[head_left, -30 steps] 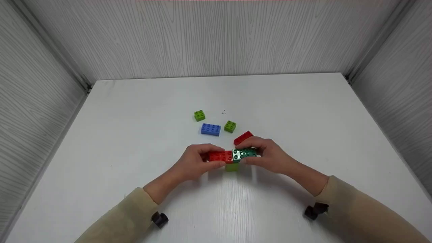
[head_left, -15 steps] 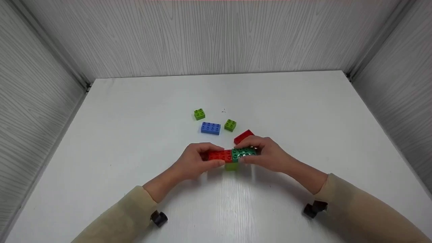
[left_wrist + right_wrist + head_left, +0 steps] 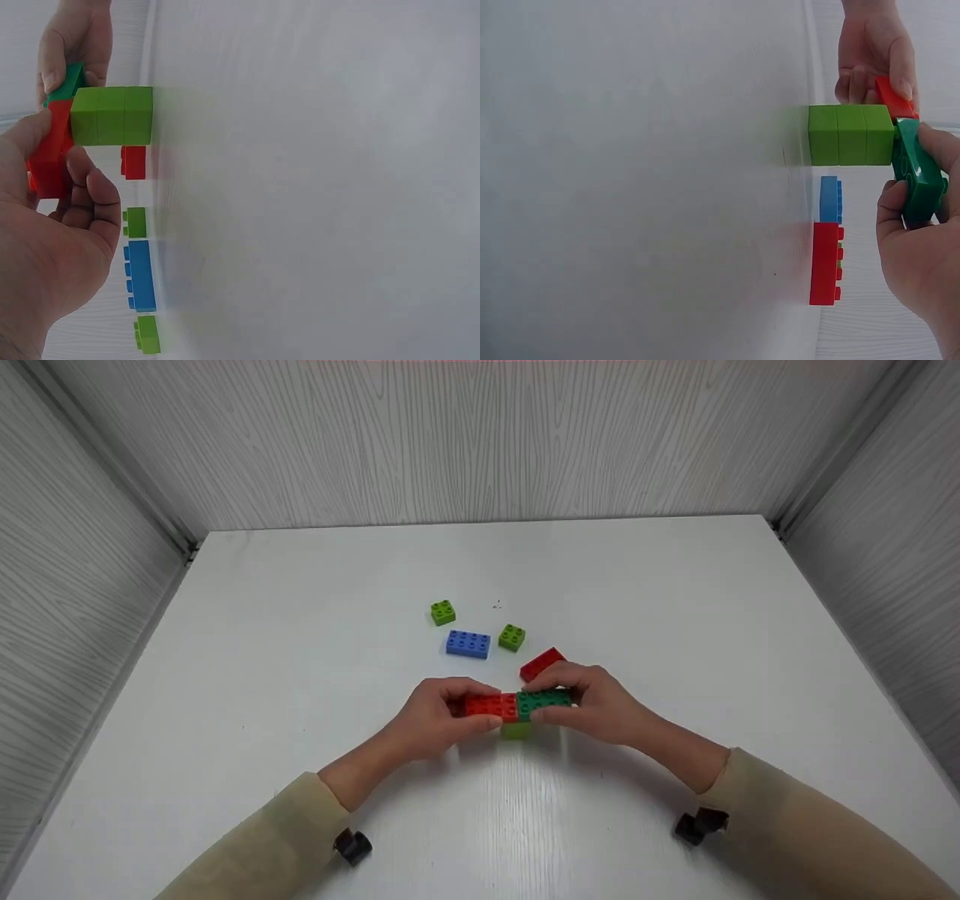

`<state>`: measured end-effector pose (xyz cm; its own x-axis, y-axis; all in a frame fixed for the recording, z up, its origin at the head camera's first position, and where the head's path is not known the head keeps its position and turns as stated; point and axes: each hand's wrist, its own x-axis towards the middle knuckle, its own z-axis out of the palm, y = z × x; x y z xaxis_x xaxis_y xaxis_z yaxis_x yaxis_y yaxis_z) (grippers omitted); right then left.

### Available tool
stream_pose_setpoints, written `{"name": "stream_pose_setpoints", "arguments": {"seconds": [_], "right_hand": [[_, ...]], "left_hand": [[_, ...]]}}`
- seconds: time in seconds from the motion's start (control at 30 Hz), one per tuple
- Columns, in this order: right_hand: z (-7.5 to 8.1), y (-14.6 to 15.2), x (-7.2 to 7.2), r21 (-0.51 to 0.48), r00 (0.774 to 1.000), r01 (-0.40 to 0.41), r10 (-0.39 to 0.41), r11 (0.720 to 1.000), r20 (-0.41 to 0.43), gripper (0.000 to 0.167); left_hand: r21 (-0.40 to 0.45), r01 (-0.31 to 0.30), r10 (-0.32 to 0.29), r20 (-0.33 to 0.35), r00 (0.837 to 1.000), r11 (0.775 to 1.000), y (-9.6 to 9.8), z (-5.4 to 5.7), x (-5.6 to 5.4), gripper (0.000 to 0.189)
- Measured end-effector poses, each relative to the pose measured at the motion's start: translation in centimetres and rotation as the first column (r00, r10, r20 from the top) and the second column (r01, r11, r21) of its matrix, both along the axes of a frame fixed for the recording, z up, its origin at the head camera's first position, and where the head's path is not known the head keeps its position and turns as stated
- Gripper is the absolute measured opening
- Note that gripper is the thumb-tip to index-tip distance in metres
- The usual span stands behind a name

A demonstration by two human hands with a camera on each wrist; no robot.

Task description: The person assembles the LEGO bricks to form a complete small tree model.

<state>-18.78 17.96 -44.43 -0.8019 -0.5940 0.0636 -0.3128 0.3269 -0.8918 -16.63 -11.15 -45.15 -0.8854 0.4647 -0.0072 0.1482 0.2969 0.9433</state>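
Note:
Three light green bricks make an upright tower [image 3: 850, 135] standing on the table, mostly hidden from above in the head view. At its top, a red brick [image 3: 489, 706] and a dark green brick [image 3: 541, 701] lie end to end, overhanging to the left and right. My left hand [image 3: 433, 721] pinches the red brick between thumb and fingers. With thumb and fingers, my right hand [image 3: 600, 706] grips the dark green brick, which looks slightly tilted against the tower in the right wrist view. Whether its studs are fully seated cannot be told.
Behind the hands lie a second red brick [image 3: 541, 664], a blue brick [image 3: 468, 644] and two small light green bricks, one in the middle [image 3: 511, 637] and one farther left [image 3: 443, 613]. Pale wood-grain panels [image 3: 480, 442] enclose the white table [image 3: 300, 607].
Both hands keep their grips at the tower's top. The dark green brick's glare has faded as its tilt shifts slightly; the loose bricks stay in place.

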Motion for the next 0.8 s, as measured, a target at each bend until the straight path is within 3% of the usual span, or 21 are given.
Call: {"name": "stream_pose_setpoints", "arguments": {"seconds": [0.33, 0.8], "right_hand": [[-0.11, -0.07, 0.26, 0.033, 1.000, 0.014, -0.013, 0.999, -0.017, 0.033], [-0.39, -0.15, 0.22, 0.005, 1.000, 0.008, -0.008, 1.000, -0.031, 0.033]], "left_hand": [[-0.020, 0.003, -0.003, 0.015, 1.000, 1.000, 0.07, 0.18, -0.02, 0.033], [-0.019, 0.004, -0.004, -0.012, 1.000, 1.000, 0.11, 0.03, -0.04, 0.035]]}}
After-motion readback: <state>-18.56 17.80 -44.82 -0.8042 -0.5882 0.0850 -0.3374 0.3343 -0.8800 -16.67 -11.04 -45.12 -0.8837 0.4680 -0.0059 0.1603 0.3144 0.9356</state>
